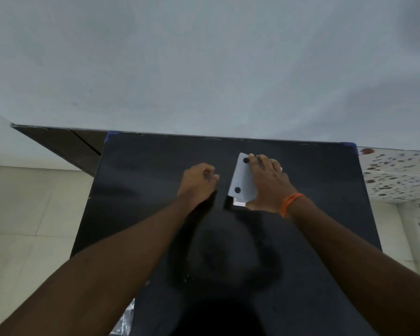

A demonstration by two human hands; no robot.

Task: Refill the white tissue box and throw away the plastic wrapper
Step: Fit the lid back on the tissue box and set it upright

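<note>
The white tissue box (pixel 240 177) lies on the black table (pixel 155 166) right of centre, its underside with two black round feet turned toward me. My right hand (pixel 268 184), with an orange band at the wrist, is clamped over the box's right side. A pale strip shows under the box's near edge. My left hand (pixel 199 181) hovers just left of the box, its fingers curled into a loose fist with nothing visible in it. A piece of clear plastic wrapper (pixel 125 318) shows at the table's near left edge, low in the view.
A pale wall rises behind the table. Light floor tiles (pixel 29 214) lie to the left, beside a dark board (pixel 66 144) leaning at the back left. A speckled white and brown surface (pixel 398 170) stands to the right.
</note>
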